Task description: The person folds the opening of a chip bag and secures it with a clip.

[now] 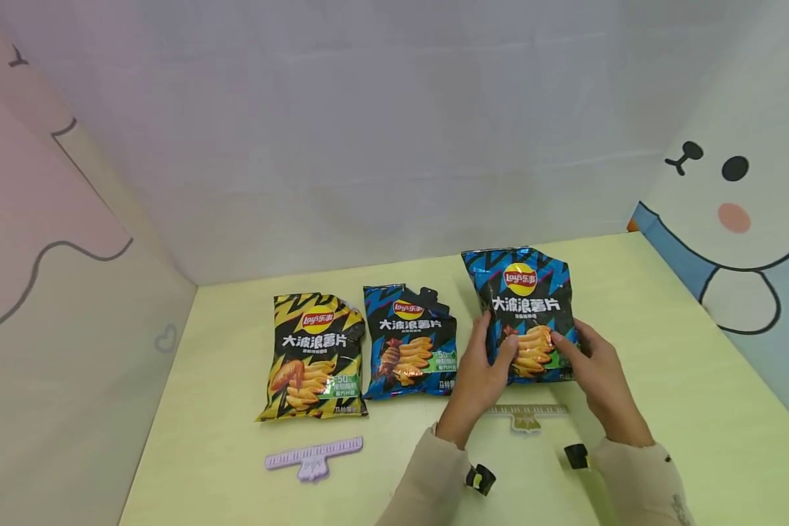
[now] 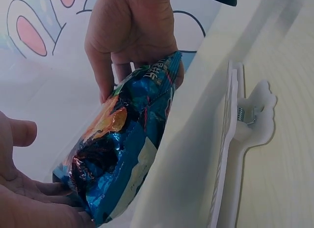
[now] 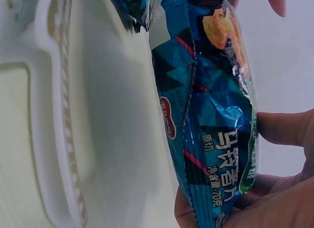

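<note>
Both hands hold a blue-and-black bag of Lay's chips [image 1: 529, 314] above the table, its printed front facing up toward the head camera. My left hand [image 1: 483, 374] grips the bag's left side, thumb on the front. On the lower right side, my right hand [image 1: 598, 369] grips it with the thumb on the front and fingers behind. The bag's top right corner looks cut at a slant. Below it lies a pale sealing clip [image 1: 524, 418], whose metal spring shows in the left wrist view. The right wrist view shows the bag's lower edge [image 3: 211, 169] between right thumb and fingers.
Left of the hands, a second blue chip bag [image 1: 408, 351] lies with a black clip [image 1: 429, 299] at its upper right corner. Beside it is a yellow-and-black chip bag [image 1: 314, 365]. A lilac sealing clip [image 1: 313, 459] lies in front. A white curtain-like wall [image 1: 368, 146] stands behind.
</note>
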A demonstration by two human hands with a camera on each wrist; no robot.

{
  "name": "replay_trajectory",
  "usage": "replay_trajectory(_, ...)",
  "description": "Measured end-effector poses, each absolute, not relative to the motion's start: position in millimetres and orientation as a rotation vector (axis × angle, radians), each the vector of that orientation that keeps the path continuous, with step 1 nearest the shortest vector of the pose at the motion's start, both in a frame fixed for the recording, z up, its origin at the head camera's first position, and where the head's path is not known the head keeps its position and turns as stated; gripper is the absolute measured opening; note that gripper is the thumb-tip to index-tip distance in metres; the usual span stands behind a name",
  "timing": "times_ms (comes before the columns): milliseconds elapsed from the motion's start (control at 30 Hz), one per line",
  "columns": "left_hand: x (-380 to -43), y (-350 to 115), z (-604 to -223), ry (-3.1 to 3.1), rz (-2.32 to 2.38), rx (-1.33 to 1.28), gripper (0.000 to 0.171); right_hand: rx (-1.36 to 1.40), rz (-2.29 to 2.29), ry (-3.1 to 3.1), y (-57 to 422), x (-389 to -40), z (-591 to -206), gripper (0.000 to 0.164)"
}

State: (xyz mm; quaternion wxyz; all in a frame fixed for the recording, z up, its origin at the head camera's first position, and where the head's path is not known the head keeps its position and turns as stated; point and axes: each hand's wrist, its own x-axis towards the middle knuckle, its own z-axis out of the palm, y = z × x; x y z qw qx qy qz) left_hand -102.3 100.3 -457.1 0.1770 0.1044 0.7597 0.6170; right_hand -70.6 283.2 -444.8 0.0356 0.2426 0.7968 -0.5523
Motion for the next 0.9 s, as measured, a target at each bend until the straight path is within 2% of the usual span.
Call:
replay_trajectory(333, -98.4, 96.5, -458.0, 2.16, 1.709, 0.282, 0.074, 0.77, -1.733, 2.414, 280.5, -66.0, -445.3, 0.078)
replay_trajectory(900, -92.7, 84.2, -452.6, 2.161, 1.742, 0.33, 0.074, 0.758, -1.753, 2.46, 267.9, -59.4, -438.8, 0.077)
